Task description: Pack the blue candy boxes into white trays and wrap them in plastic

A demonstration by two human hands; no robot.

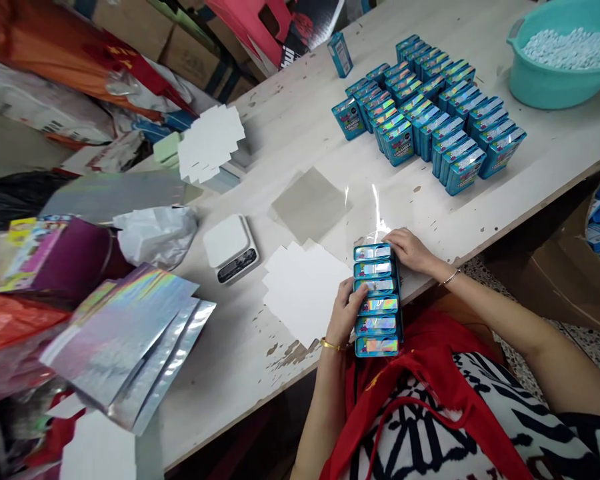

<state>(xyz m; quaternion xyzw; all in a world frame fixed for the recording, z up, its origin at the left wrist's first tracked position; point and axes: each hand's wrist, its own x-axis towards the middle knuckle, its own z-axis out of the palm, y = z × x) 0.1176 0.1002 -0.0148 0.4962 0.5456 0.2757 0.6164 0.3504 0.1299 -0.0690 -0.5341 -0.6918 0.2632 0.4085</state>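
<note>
A row of several small blue tins [377, 305] with shiny holographic tops lies at the table's near edge, overhanging it toward my lap. My left hand [347, 308] grips the row from the left side, its thumb over the top of a middle tin. At the far end, my right hand [411, 249] has its fingers bent together by the corner of the last tin, on what looks like clear plastic film [377, 203]. Glare on the film hides its outline, and the fingertips are partly hidden. White sheets of card [305, 290] lie just left of the row.
Many blue tins [430, 100] stand in groups at the back right, beside a turquoise basin [555, 83] of white pieces. Left are a white scale [231, 247], stacked white card [211, 143] and silvery sheets [130, 340]. Translucent film squares [313, 202] lie mid-table.
</note>
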